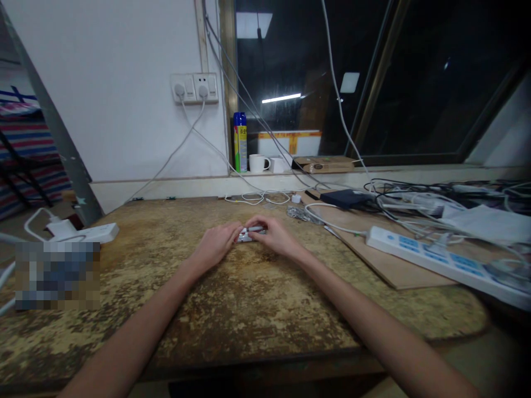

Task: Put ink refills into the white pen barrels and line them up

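Over the middle of the worn wooden table, my two hands meet at a small white object (pixel 244 237) with a shiny surface. My left hand (pixel 220 241) is closed, its fingers pressed on the left end of this object. From the right, my right hand (pixel 274 234) pinches a thin pale stick (pixel 255 228) that lies along the top of the object. The fingers cover much of both things, so I cannot make out their exact kind. A crumpled silvery packet (pixel 305 214) lies just beyond my right hand.
A white power strip (pixel 440 260) rests on a brown board (pixel 385 271) at right, near tangled cables. Another power strip (pixel 99 233) stands at left. On the sill are a spray can (pixel 240 142) and a white mug (pixel 258 163). A thin white cable (pixel 253 198) lies behind my hands.
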`<act>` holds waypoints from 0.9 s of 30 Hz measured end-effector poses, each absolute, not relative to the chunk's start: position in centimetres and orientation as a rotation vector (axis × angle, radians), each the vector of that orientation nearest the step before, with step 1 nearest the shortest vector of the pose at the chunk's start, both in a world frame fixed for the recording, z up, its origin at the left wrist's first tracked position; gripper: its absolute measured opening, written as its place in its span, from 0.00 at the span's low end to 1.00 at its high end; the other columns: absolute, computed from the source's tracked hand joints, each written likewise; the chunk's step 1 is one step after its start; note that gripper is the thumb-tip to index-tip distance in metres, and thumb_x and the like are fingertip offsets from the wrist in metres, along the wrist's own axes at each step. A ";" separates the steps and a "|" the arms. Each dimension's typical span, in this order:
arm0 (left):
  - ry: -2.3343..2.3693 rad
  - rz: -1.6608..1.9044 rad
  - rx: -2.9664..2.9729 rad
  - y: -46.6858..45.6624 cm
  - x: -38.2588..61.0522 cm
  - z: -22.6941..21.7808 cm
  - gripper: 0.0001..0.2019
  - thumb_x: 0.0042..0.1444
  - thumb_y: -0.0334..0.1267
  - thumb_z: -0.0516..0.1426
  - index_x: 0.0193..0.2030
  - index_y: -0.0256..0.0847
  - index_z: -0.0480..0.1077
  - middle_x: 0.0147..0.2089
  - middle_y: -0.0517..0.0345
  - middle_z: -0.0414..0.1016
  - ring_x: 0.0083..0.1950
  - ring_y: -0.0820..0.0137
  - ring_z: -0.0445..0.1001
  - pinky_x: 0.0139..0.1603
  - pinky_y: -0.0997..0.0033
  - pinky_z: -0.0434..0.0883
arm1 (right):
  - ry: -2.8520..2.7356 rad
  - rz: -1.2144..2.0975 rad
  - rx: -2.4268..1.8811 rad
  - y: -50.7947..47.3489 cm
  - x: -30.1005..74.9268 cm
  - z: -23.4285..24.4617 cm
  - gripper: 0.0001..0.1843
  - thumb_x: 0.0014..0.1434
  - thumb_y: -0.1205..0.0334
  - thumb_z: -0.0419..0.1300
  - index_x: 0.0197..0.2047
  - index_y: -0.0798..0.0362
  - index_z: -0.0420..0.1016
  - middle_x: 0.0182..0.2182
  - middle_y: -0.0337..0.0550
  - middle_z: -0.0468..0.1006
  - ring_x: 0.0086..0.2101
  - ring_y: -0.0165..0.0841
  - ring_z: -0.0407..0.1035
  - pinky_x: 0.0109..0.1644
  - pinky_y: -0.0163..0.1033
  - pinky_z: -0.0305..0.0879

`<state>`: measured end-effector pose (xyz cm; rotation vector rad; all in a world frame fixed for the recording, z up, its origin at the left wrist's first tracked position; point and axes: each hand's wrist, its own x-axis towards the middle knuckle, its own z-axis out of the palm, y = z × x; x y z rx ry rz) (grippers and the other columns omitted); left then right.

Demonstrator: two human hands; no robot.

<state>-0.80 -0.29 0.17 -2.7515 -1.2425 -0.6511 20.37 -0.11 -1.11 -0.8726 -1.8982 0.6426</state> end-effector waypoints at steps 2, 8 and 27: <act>-1.249 -0.704 -2.748 -0.2 -0.8 0.2 0.18 0.73 0.44 0.41 0.40 0.43 0.70 0.39 0.54 0.77 0.41 0.63 0.75 0.42 0.68 0.66 | -1.883 0.659 -0.892 -0.1 20.4 -1.1 0.11 0.61 0.56 0.63 0.42 0.55 0.80 0.38 0.44 0.83 0.37 0.34 0.76 0.45 0.39 0.71; -1.267 -0.738 -2.762 -0.5 -0.9 0.4 0.19 0.73 0.45 0.41 0.40 0.44 0.69 0.39 0.55 0.78 0.40 0.64 0.75 0.42 0.69 0.65 | -1.898 0.663 -0.874 0.1 20.5 -1.0 0.11 0.62 0.57 0.62 0.42 0.55 0.80 0.36 0.44 0.82 0.36 0.33 0.75 0.42 0.37 0.70; -1.320 -0.843 -2.783 -0.2 -1.1 0.5 0.20 0.73 0.46 0.42 0.37 0.43 0.69 0.37 0.56 0.77 0.39 0.64 0.75 0.42 0.68 0.66 | -1.671 0.863 -0.780 1.4 21.0 -1.4 0.15 0.52 0.57 0.69 0.43 0.54 0.78 0.41 0.44 0.82 0.41 0.34 0.76 0.49 0.41 0.71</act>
